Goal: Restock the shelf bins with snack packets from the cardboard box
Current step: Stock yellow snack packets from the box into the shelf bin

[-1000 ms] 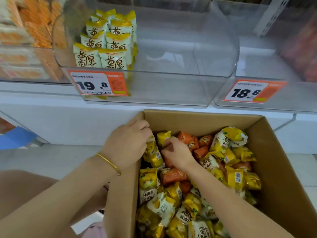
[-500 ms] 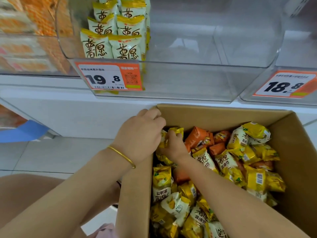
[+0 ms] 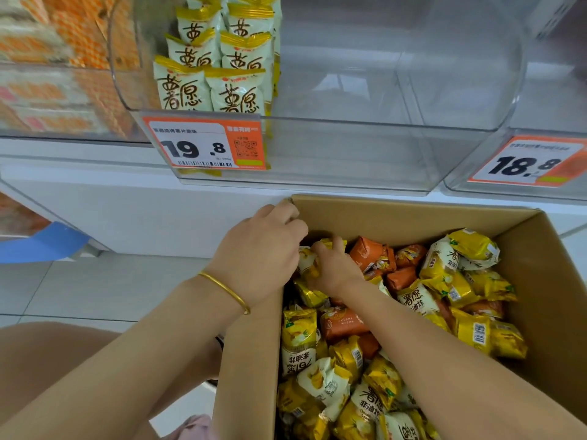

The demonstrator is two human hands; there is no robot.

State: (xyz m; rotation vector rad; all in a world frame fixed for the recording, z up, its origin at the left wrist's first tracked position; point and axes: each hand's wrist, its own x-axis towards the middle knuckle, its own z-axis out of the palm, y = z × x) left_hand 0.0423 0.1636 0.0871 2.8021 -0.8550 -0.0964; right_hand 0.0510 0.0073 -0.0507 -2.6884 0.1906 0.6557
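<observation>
cardboard box (image 3: 540,281), lower right of frame, filled with yellow and orange snack packets (image 3: 444,274). at its upper left corner, left hand (image 3: 263,252) and right hand (image 3: 336,268) touch, fingers of each curled tight round gathered yellow packets (image 3: 306,262). clear shelf bin (image 3: 381,147), upper centre, holds stacked packets (image 3: 216,87) at its left side, behind a price tag (image 3: 203,144).
</observation>
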